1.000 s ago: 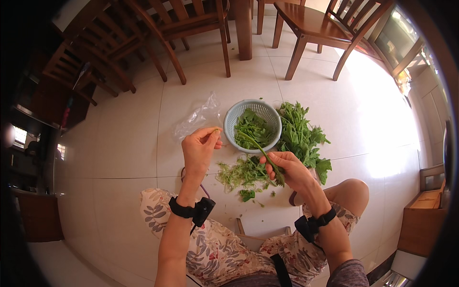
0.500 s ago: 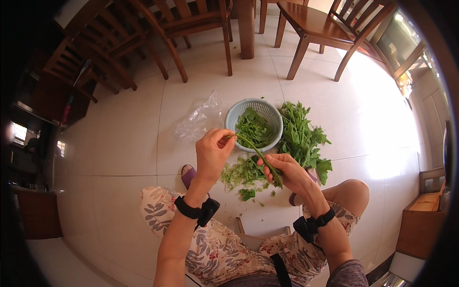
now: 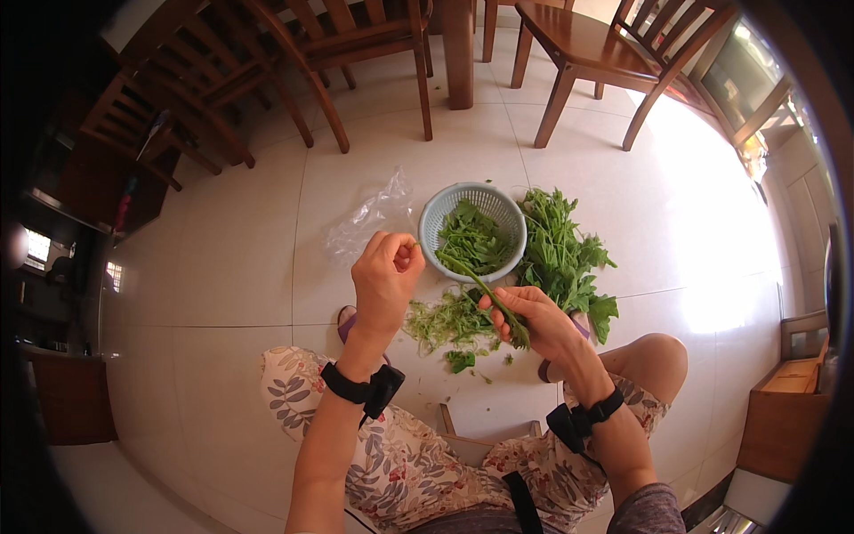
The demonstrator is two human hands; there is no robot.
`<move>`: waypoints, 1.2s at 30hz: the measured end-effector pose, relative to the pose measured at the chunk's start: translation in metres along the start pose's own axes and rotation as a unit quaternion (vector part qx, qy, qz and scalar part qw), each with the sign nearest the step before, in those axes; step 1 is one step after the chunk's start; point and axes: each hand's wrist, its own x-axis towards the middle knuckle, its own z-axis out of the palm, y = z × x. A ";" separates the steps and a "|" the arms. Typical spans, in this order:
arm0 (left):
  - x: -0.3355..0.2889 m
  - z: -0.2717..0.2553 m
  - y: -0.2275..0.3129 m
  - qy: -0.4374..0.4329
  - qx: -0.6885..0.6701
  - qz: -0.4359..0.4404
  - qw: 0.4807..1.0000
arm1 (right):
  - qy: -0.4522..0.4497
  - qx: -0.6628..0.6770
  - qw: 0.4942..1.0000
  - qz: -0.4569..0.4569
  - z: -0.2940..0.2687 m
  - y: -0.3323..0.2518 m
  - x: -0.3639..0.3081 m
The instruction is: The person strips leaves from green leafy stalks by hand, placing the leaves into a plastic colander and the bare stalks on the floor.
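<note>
My right hand [image 3: 534, 319] is closed around a green leafy stem [image 3: 471, 274], whose bare end points up and left toward the basket and whose leaf folds below my fingers. My left hand [image 3: 384, 271] is in a pinch just left of the stem's end, apart from it; what its fingertips hold is too small to make out. Behind the stem stands a round grey-blue plastic basket [image 3: 429, 214] with cut green leaves [image 3: 471, 236] inside. A heap of leafy greens [image 3: 565, 254] lies against the basket's right side. Thin green peelings [image 3: 449, 322] are scattered on the floor below it.
A crumpled clear plastic bag [image 3: 374, 214] lies left of the basket on the tiled floor [image 3: 222, 258]. Wooden chairs [image 3: 605, 58] and a table leg [image 3: 459, 53] stand at the far side. My knees and purple slippers [image 3: 349, 325] flank the peelings.
My left hand has moved left, away from the stem's end that it was pinching. The right hand keeps the stem in nearly the same place.
</note>
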 end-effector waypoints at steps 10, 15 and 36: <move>-0.020 -0.002 -0.019 -0.346 0.000 -0.046 0.937 | 0.016 -0.032 0.999 -0.024 -0.008 -0.005 -0.001; -0.027 0.003 -0.013 -0.492 0.112 -0.029 0.863 | 0.042 -0.112 0.992 -0.043 -0.012 -0.002 0.002; -0.031 0.013 0.017 -0.398 0.146 0.063 0.904 | 0.138 -0.419 0.877 -0.189 -0.011 0.005 0.006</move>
